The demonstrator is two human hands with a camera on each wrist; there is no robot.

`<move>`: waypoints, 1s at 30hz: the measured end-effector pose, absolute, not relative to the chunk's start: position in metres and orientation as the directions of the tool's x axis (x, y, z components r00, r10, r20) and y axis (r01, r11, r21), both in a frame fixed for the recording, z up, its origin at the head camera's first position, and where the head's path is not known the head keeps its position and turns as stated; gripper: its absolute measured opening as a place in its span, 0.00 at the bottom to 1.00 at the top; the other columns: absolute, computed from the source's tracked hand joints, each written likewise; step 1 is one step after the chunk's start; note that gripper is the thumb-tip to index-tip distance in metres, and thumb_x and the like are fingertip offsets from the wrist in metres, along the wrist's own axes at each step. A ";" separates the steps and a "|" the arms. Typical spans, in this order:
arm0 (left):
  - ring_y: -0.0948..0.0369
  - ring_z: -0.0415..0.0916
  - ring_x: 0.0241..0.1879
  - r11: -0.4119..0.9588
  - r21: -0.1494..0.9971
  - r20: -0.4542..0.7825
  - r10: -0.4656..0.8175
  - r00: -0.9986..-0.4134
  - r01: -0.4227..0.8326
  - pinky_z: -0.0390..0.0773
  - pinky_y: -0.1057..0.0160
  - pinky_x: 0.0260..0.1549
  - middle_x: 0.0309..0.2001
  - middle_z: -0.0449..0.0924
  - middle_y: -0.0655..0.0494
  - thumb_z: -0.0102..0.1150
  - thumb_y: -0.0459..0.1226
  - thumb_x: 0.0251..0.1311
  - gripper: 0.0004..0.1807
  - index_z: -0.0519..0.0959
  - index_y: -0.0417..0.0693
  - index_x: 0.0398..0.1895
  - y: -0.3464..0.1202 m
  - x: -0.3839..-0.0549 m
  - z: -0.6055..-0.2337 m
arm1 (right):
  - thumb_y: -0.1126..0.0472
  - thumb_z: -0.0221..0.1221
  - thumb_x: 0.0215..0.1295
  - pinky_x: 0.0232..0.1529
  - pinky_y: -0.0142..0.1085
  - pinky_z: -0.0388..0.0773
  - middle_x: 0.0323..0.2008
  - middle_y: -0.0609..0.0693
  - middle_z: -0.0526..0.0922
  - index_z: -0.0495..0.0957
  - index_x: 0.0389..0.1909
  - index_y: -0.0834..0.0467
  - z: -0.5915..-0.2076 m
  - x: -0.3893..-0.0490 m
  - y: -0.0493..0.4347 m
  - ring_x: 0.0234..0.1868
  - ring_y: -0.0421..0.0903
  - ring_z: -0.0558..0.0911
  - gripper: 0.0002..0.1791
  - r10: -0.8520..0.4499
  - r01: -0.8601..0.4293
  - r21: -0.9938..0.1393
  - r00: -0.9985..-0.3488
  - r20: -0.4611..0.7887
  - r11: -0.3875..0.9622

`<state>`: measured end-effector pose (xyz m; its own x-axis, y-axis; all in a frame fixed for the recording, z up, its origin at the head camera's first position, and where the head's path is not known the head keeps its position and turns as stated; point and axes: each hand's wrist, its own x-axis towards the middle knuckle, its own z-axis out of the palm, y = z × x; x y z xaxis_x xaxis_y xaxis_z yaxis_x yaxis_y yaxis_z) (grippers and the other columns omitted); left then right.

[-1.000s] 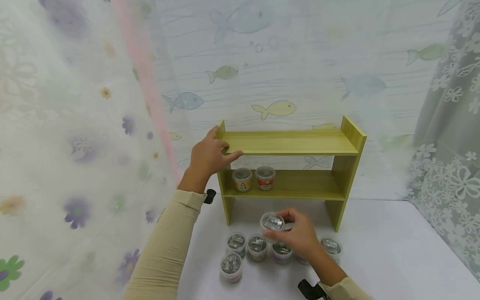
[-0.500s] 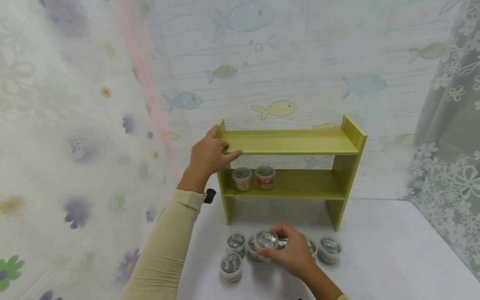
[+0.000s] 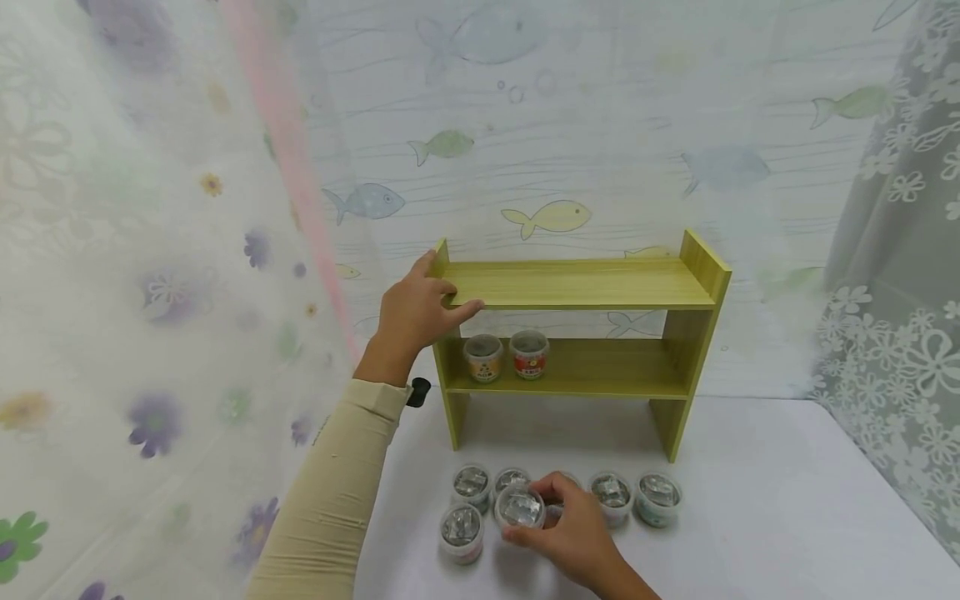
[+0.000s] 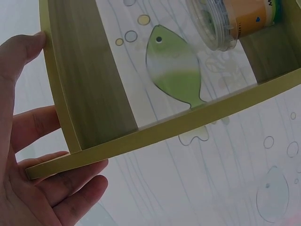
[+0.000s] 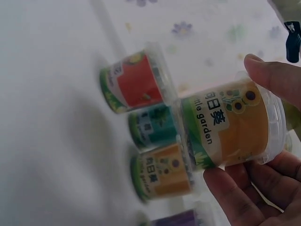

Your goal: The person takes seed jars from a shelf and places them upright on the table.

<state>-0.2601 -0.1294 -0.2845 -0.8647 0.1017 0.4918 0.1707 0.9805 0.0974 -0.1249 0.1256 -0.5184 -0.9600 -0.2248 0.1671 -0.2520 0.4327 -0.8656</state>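
My right hand point(image 3: 573, 533) pinches a clear plastic tub point(image 3: 521, 507) with a silvery top, thumb and fingers on opposite sides of its rim. In the right wrist view that tub point(image 5: 225, 125) shows an orange sunflower label reading "little garden". It is held just in front of the row of similar tubs, to the right of the front-left tub point(image 3: 461, 532). My left hand point(image 3: 420, 308) grips the upper left corner of a yellow-green wooden shelf point(image 3: 577, 283); the left wrist view shows its fingers spread around the side board point(image 4: 61, 94) and a shelf edge.
Two tubs, one orange-labelled point(image 3: 483, 360) and one red-labelled point(image 3: 530, 357), stand at the left of the middle shelf. Several tubs line the white table point(image 3: 750, 500) before the shelf, including one at the row's right end point(image 3: 658, 498). A fish-patterned curtain point(image 3: 555, 125) hangs behind.
My right hand has carried the tub left and toward me, from above the row to its front. More of the tubs on the right now show. My left hand stays on the shelf corner.
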 end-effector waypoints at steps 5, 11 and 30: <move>0.45 0.82 0.60 0.981 0.097 0.488 0.099 -0.867 0.167 0.85 0.51 0.36 0.80 0.59 0.46 0.56 0.74 0.59 0.39 0.89 0.56 0.55 -0.129 -0.259 -0.283 | 0.36 0.81 0.39 0.43 0.32 0.81 0.43 0.40 0.84 0.81 0.47 0.49 -0.523 -0.121 0.126 0.43 0.38 0.81 0.36 -0.236 -0.243 -0.869 -0.960 0.152 0.430; 0.45 0.82 0.60 0.980 0.097 0.493 0.102 -0.864 0.171 0.85 0.51 0.36 0.80 0.59 0.46 0.56 0.74 0.59 0.38 0.89 0.57 0.54 -0.128 -0.259 -0.282 | 0.41 0.82 0.44 0.39 0.28 0.83 0.45 0.48 0.85 0.81 0.49 0.56 -0.526 -0.120 0.126 0.46 0.43 0.84 0.36 -0.270 -0.228 -0.898 -0.954 0.129 0.377; 0.44 0.84 0.56 0.978 0.097 0.508 0.110 -0.854 0.184 0.85 0.50 0.35 0.80 0.60 0.45 0.56 0.74 0.58 0.39 0.89 0.55 0.53 -0.130 -0.261 -0.285 | 0.43 0.82 0.43 0.37 0.28 0.83 0.44 0.46 0.86 0.80 0.46 0.52 -0.546 -0.113 0.117 0.47 0.42 0.84 0.32 -0.310 -0.214 -0.899 -0.946 0.094 0.381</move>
<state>-0.2607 -0.1299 -0.2853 -0.8541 0.1098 0.5083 0.1837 0.9781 0.0975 -0.1127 0.1171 -0.5465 -0.9461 -0.3099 0.0944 -0.2145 0.3810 -0.8994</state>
